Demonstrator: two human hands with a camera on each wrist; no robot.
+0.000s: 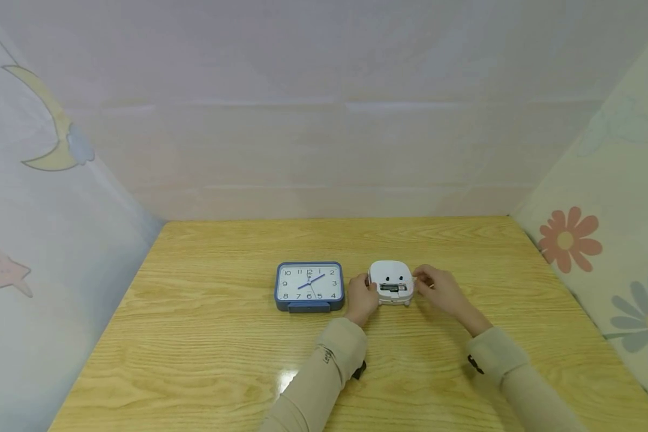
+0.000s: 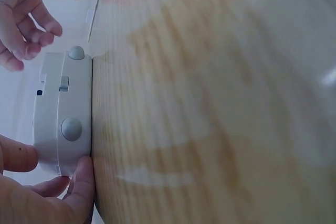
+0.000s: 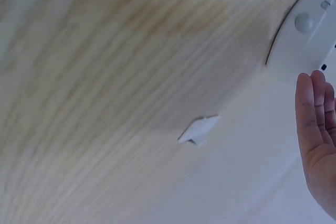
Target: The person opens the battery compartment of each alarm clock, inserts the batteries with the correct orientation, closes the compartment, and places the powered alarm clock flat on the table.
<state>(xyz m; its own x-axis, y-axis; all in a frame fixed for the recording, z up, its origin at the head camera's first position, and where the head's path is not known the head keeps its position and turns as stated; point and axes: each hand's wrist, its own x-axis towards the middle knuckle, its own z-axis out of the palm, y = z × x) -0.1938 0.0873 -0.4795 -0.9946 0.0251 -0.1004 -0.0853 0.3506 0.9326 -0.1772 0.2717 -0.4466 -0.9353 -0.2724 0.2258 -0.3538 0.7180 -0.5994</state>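
A small white alarm clock lies with its back up on the wooden table. Two dark knobs and an uncovered battery slot show on that back, with a battery seen inside. My left hand holds the clock by its left side, thumb on the upper edge and fingers beneath, as the left wrist view shows. Just off the opposite side is my right hand, its fingers loosely bent with nothing seen between them. Two rounded feet stick out of the clock's near side.
Left of the hands lies a blue-framed clock, dial up. A small white plastic piece, shaped like a battery cover, lies on the table in the right wrist view. Printed cloth walls stand behind and at both sides.
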